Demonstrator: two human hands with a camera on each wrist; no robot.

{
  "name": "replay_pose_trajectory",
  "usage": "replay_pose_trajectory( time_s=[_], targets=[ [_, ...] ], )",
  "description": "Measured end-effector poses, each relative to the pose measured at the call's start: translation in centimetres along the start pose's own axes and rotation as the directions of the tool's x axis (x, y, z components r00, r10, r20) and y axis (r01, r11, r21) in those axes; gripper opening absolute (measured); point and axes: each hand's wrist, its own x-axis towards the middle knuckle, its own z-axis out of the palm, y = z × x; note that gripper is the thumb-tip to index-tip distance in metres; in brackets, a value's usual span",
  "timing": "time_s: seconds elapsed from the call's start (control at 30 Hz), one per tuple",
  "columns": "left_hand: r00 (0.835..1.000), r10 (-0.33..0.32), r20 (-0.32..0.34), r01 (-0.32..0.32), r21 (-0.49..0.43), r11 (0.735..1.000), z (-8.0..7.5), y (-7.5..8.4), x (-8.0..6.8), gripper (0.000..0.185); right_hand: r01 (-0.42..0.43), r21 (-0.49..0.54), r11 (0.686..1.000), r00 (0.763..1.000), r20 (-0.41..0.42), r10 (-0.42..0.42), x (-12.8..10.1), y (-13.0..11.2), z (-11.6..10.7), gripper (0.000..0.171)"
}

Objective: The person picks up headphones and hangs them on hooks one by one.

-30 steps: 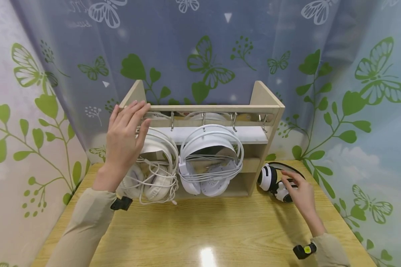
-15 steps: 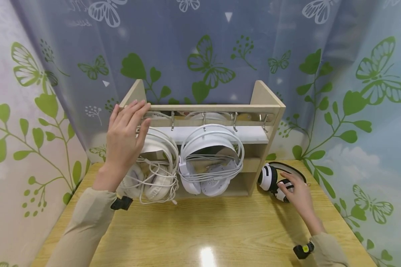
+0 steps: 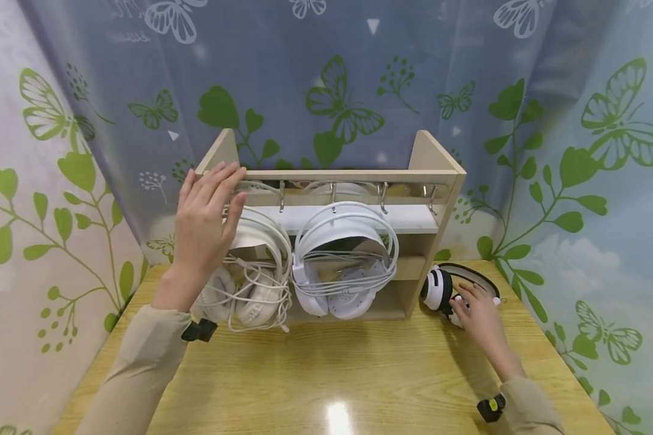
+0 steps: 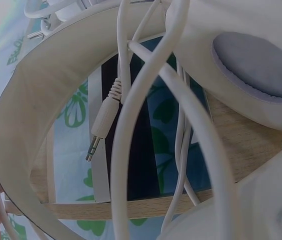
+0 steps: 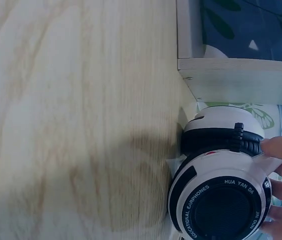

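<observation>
My left hand (image 3: 202, 226) rests with extended fingers on the top left edge of the wooden shelf rack (image 3: 326, 175). Below it hang white headphones (image 3: 258, 305) with a tangled cable; the left wrist view shows their audio plug (image 4: 105, 117) dangling. A second white pair (image 3: 350, 299), cable wound across it, hangs from a hook alongside. Black-and-white headphones (image 3: 436, 290) lie on the table right of the rack. My right hand (image 3: 481, 317) grips one of their ear cups (image 5: 221, 207), thumb at the cushion and fingers at the far rim.
Metal hooks (image 3: 383, 198) line the rack's upper rail, two of them bare on the right. The rack stands at the back of the wooden table (image 3: 326, 368). Curtains with butterfly prints (image 3: 337, 103) close in the back and both sides.
My right hand has moved slightly left and closer onto the black-and-white headphones, its fingers closing about the ear cup. The left hand has stayed on the rack's edge.
</observation>
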Motion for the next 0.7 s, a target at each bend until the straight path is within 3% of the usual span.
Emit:
replay_pose_trajectory(
  time_s=[0.4,0.7],
  targets=[
    [1.0,0.008,0.011,-0.008,0.018,1.0,-0.02,-0.07,0.05,0.055,0.013,-0.146,0.989,0.999,-0.049,-0.021,-0.15,-0.62,0.18,0.039],
    [1.0,0.005,0.01,-0.005,0.014,1.0,0.01,-0.01,0.04,0.056,0.041,-0.174,0.984,0.993,-0.102,-0.06,-0.5,-0.68,0.46,0.034]
  ],
)
